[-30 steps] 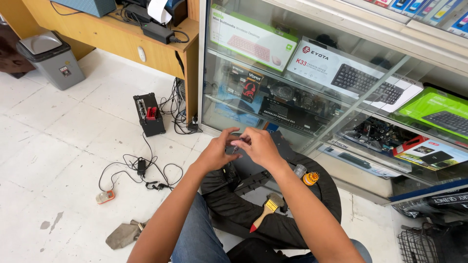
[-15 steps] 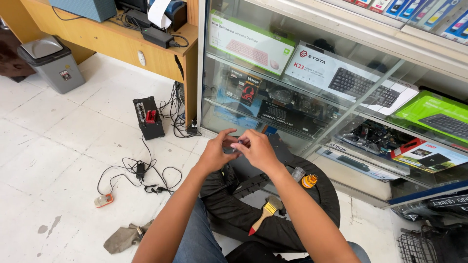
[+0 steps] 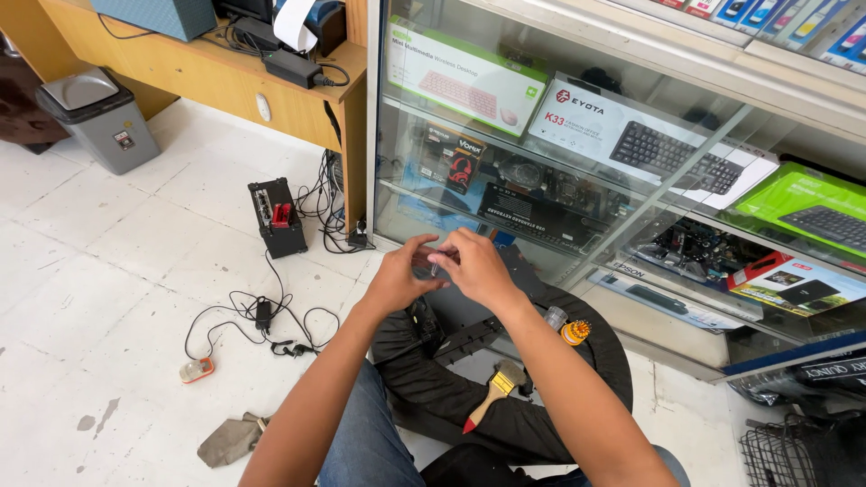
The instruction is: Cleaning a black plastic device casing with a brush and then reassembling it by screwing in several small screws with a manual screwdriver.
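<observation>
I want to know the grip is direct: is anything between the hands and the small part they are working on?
Nothing visible. The left hand and right hand meet over the small part, fingertips pinching it directly above the black fabric; the part is mostly hidden.

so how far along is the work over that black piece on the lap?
Done: can't tell. The paintbrush lies down on the black piece, in neither hand. In hand: left hand and right hand meet above it, pinching a small part too tiny to identify. Left: unclear; a small orange-tipped item sits untouched at the rim.
</observation>
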